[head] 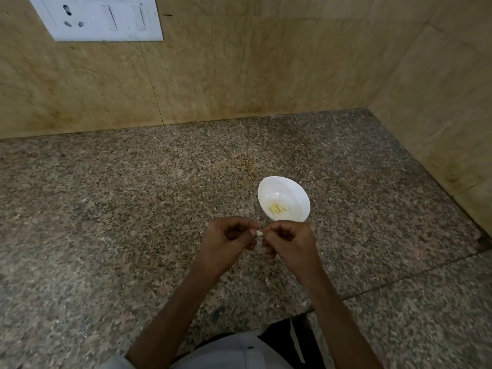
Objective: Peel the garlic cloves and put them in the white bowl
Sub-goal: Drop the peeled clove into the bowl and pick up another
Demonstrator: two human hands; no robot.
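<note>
I see left grip (229, 239) and right grip (288, 242) both pinching garlic clove (258, 233) between them, over worktop (119, 209), just beside white bowl (291, 191) holding peeled cloves (277, 208).

one white bowl (290, 191), one held clove (258, 232), one left hand (229, 237), one right hand (290, 242) — peeled cloves (277, 208) too blurred to count.

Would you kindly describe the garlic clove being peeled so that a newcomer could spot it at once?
On the speckled stone counter stands a white bowl, and just in front of it the left hand and right hand meet. The garlic clove is the small whitish piece pinched between their fingertips; unlike the yellowish cloves in the bowl, it is held outside it.
</note>
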